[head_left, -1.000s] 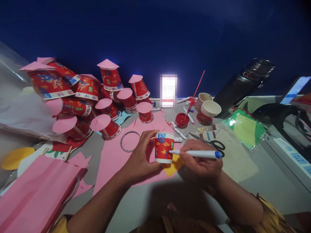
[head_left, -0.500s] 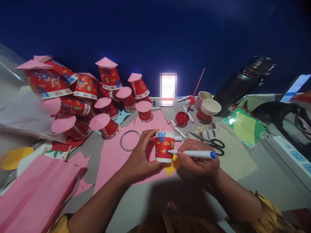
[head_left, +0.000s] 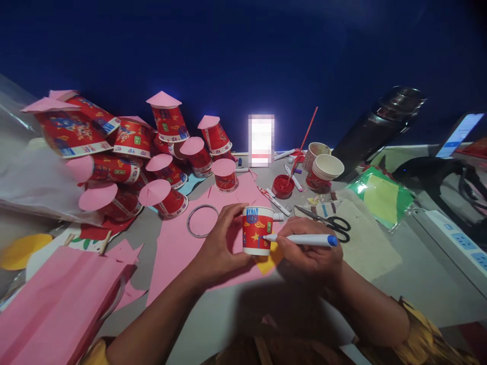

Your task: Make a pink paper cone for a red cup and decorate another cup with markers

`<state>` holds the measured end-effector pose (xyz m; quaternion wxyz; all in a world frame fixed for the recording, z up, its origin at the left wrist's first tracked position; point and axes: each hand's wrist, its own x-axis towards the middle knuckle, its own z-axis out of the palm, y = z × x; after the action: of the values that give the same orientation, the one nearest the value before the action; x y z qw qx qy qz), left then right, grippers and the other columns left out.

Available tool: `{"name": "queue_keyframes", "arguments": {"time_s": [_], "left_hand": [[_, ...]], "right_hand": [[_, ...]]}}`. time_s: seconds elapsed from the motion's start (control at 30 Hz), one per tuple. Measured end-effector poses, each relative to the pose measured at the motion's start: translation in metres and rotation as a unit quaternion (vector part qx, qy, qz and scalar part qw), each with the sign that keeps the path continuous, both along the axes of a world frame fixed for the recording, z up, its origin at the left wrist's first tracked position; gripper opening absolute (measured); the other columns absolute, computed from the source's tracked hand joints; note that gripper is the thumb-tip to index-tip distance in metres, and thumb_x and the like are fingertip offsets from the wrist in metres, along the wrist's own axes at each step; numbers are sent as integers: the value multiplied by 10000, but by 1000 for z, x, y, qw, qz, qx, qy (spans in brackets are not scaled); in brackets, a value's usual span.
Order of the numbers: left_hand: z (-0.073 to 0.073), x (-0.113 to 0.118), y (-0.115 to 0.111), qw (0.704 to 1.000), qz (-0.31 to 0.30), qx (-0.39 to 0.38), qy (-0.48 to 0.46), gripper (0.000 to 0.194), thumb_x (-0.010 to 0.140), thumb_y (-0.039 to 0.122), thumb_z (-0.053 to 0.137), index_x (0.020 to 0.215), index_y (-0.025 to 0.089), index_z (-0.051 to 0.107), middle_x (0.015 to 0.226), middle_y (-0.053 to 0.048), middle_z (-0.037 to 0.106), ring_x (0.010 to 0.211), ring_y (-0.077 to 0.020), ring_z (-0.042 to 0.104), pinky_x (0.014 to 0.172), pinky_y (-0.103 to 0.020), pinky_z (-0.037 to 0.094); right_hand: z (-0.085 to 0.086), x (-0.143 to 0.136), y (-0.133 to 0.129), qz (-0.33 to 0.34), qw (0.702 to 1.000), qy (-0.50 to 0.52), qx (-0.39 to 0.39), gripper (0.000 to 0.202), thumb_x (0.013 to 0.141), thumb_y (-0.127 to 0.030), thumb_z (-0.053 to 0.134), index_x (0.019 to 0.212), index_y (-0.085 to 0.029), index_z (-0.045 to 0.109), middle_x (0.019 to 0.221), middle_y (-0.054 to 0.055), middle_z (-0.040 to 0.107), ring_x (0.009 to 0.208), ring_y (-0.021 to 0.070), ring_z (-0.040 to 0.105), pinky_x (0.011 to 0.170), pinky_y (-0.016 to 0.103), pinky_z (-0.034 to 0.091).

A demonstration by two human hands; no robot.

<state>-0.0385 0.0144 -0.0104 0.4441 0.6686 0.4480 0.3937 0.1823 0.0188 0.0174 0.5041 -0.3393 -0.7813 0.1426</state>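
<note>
My left hand (head_left: 222, 243) grips a red paper cup (head_left: 255, 243) by its top and bottom edges, fingers above and thumb below. The cup carries printed gold stars and clouds, a green label and blue strokes near its upper rim. In my right hand (head_left: 312, 253) is a white marker (head_left: 310, 239) with a blue end, held like a pen. Its tip meets the cup's side, just right of a gold star, beside a short blue line. Beneath the cup lie pink paper (head_left: 175, 253) and a yellow scrap (head_left: 266, 264). A roll of tape (head_left: 189, 228) rests left of the cup.
Red cups with pink paper cones (head_left: 167, 116) are piled at the left. Black-handled scissors (head_left: 338, 225), a red paint pot (head_left: 282, 187) with a stick, stacked paper cups (head_left: 325, 172) and a dark flask (head_left: 376, 126) stand right. A pink paper bag (head_left: 61, 304) lies front left.
Both hands keep their hold on the cup and marker, with the tip still at the cup's side. The blue line beside the star looks slightly longer. The view has shifted a little.
</note>
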Motion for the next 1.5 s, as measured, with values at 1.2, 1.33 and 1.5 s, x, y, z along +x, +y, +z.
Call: {"name": "queue_keyframes", "arguments": {"time_s": [1.2, 1.33, 1.5], "left_hand": [[4, 2, 0, 987, 20, -72, -140, 806, 673, 158, 885, 1389, 286, 538, 1483, -91, 559, 1435, -336, 546, 1221, -517, 466], [6, 2, 0, 987, 26, -79, -138, 814, 681, 172, 888, 1403, 291, 531, 1477, -90, 570, 1425, -334, 557, 1215, -522, 473], [4, 2, 0, 986, 23, -86, -143, 815, 694, 178, 883, 1414, 302, 522, 1483, -83, 569, 1443, -327, 543, 1219, -513, 468]], "right_hand": [[6, -1, -3, -1, 1000, 25, 3, 184, 878, -114, 611, 737, -219, 664, 637, 4, 726, 538, 151, 678, 556, 261, 550], [6, 0, -4, 7, 1000, 20, -6, 175, 881, -122, 617, 736, -210, 662, 630, 6, 718, 522, 141, 659, 531, 245, 520], [5, 0, -5, 2, 1000, 18, -13, 179, 894, -143, 612, 736, -212, 660, 626, 2, 712, 531, 141, 657, 535, 243, 516]]}}
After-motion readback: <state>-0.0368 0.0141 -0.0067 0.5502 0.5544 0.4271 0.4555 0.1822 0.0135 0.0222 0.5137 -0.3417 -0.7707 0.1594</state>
